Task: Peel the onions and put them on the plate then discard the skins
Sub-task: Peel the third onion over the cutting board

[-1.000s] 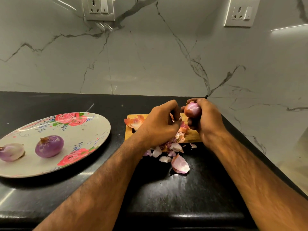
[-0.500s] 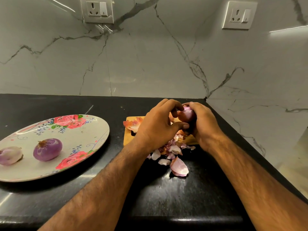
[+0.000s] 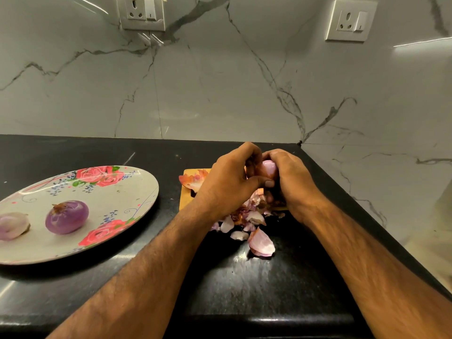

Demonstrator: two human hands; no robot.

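1. Both hands meet over the far right part of the glossy black stone bench, holding a small round pink-purple onion between them, above the board.
2. The left hand has its grip curled round this onion from the left. Its fingers hook over the top and its thumb lies across the near side.
3. The right hand closes its grip on the same onion from the right, with its fingers wrapped over the top. Its fingertips are hidden.
4. Under the hands lies a small rectangular wooden chopping board, mostly covered by them. A curled orange-pink skin sits at its far left corner.
5. A heap of loose pink and white onion skins spills from the board's near edge onto the bench. One larger pale pink shell-shaped peel lies nearest the person.
6. Well to the left sits a large round cream plate with red rose print. On it rest a peeled deep purple onion and, apart to its left, a paler lilac-white onion.
7. Behind the bench rises a white marble wall with grey veins.
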